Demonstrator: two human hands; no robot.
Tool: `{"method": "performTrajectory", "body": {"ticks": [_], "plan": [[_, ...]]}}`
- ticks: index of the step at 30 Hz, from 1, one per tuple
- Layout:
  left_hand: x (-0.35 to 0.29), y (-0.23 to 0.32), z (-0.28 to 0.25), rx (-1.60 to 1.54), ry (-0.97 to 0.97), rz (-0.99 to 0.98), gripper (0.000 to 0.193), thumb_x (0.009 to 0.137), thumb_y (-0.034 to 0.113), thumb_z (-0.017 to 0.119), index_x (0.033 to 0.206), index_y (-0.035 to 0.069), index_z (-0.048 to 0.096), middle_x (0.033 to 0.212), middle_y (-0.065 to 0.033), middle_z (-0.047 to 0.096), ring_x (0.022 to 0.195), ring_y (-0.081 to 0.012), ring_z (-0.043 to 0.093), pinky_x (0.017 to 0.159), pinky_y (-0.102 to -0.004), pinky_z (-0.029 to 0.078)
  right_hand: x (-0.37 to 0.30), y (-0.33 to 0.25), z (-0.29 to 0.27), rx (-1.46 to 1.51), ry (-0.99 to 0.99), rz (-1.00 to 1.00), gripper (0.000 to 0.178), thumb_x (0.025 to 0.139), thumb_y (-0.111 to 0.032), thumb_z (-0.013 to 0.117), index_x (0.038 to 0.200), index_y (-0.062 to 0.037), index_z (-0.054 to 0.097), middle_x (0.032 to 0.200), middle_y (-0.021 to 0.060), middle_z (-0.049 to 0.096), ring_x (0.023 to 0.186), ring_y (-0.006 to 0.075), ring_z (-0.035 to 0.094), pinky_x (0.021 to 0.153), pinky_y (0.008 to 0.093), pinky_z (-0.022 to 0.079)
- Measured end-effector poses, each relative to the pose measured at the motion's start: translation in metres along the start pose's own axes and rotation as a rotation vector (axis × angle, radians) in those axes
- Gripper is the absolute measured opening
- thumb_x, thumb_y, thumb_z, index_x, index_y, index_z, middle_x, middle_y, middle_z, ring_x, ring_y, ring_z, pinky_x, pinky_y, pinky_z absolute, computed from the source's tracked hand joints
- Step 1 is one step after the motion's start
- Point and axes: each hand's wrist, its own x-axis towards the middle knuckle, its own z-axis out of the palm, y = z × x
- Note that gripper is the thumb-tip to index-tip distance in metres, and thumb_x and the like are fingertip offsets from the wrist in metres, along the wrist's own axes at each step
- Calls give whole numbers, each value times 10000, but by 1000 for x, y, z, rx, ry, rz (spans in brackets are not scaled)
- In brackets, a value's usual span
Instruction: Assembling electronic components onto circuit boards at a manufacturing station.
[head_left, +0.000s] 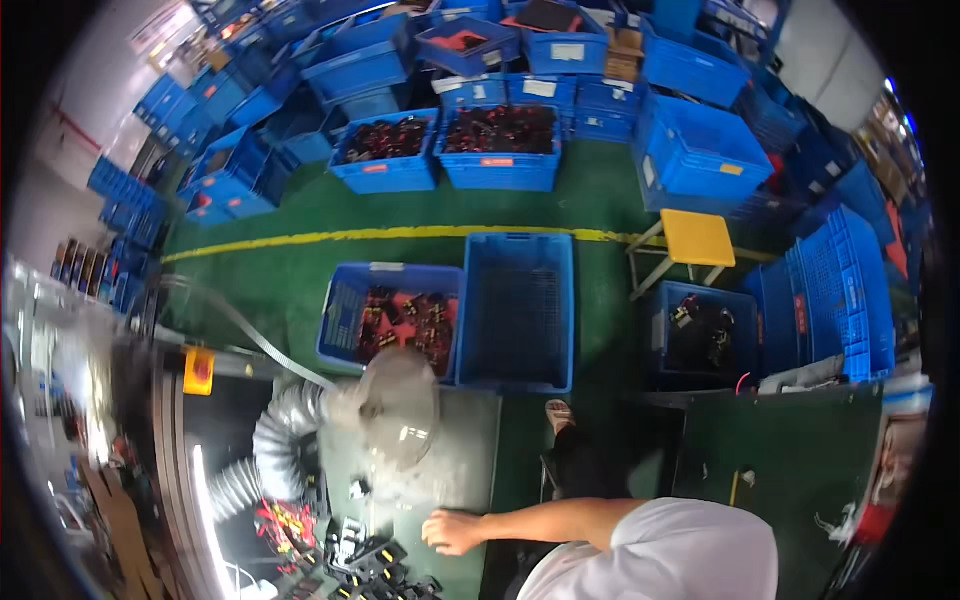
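Observation:
My right hand [452, 532] rests at the grey-green worktop [466, 460], with its fingers curled down; what they hold, if anything, is hidden. My right arm stretches leftward to it from a white sleeve. Left of the hand lie several black plastic parts [375, 565] and a white-and-black piece [348, 540]. A small white piece [359, 488] sits farther up the worktop. Red wired parts [287, 527] are heaped beside the black ones. Over the worktop hangs a round clear hood [402, 408] on a silver flexible duct [280, 440]. My left hand is out of the picture.
Beyond the worktop stand a blue crate [342, 310] of red and black parts and a deep blue crate [515, 240]. A yellow-topped stool [697, 238] and another parts crate [660, 335] are at right. Stacked blue crates [500, 168] line the back. My foot [559, 415] is below.

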Motion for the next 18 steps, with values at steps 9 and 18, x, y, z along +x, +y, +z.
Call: {"method": "performTrajectory", "body": {"ticks": [9, 18], "plan": [[123, 221, 236, 60, -1000, -70, 1084, 723, 399, 825, 1493, -44, 204, 1375, -315, 463, 1273, -393, 476, 1047, -440, 394, -178, 55, -176, 900, -381, 933, 358, 978, -370, 560, 985, -16, 610, 766, 108, 659, 577, 180, 608, 465, 301, 476], [130, 244, 261, 42, -1242, -61, 1230, 670, 485, 845, 1496, -69, 121, 1438, -309, 402, 1331, -397, 420, 1088, -440, 362, -240, 6, -158, 563, -256, 1316, 337, 867, -278, 607, 999, 17, 703, 985, 140, 706, 749, 275, 633, 670, 451, 498]]}}
